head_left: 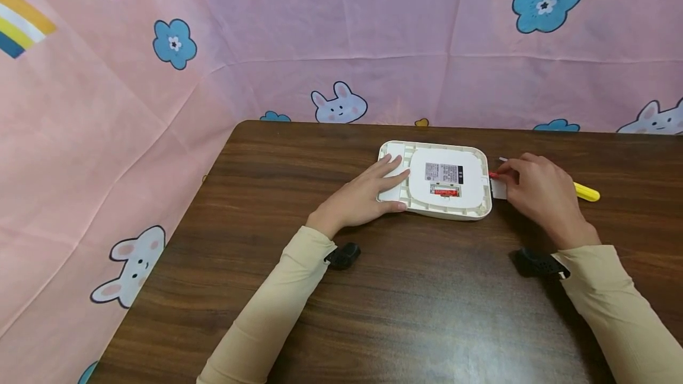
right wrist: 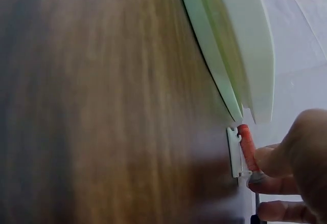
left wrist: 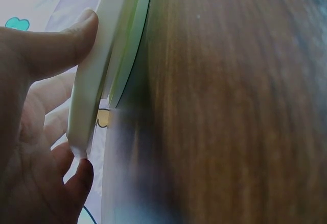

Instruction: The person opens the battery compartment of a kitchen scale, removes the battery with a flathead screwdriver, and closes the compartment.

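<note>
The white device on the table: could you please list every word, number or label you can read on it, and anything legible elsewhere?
Nothing can be read in any view.
Printed label on the white device: dark print, too small to read.
Red battery in its compartment: marking too small to read.
Red battery at the right hand: no text legible.
Pink cloth: only pictures, no words.

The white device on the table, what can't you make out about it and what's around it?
- Label on the white device: print too small, head view.
- Yellow object: mostly hidden behind the right hand, head view.
- Red battery: partly covered by the fingertips, right wrist view.
- Device's face: left wrist view shows only its edge beside the left hand.
</note>
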A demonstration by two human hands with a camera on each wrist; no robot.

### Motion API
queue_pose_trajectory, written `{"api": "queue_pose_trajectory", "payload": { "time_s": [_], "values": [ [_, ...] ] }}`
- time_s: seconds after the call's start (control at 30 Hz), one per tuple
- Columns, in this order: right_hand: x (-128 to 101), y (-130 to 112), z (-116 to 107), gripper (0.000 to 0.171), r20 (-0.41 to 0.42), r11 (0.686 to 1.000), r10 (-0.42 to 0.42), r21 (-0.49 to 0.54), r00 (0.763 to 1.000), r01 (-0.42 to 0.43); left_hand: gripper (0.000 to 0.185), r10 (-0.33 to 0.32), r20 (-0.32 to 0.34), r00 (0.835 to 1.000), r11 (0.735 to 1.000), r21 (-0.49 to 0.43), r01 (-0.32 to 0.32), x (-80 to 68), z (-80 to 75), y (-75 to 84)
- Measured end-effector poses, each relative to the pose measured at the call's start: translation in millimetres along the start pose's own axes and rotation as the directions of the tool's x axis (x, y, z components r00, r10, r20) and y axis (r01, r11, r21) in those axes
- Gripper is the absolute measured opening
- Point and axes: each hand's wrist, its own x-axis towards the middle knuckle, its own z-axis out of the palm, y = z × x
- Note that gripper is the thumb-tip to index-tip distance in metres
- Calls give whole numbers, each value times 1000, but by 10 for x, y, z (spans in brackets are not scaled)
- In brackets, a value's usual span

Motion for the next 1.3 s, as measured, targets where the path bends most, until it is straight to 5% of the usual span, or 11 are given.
{"api": "queue_pose_trajectory", "payload": {
  "time_s": [0.43,0.7,0.87,1.1,1.3],
  "values": [
    [-6,-59,-32,22,-41,1000,-12,23,999,13,73,-6,-3,1000,1000,-13,6,-6,-13,7],
    [-23,-314,-75,19,-118,994,-99,44,988,105,73,-10,5,1000,1000,7,10,-6,23,-18],
    [-8,-522,-126,19,-85,988,-147,45,986,151,73,-8,0,1000,1000,-9,8,-7,3,-5],
    [-39,-718,-30,17,-105,947,-311,45,945,317,73,-4,7,1000,1000,-1,5,-14,9,-17],
    [-44,-774,22,14,-64,931,-354,66,933,358,73,5,4,1000,1000,2,-5,4,-7,-14]
  ]
}}
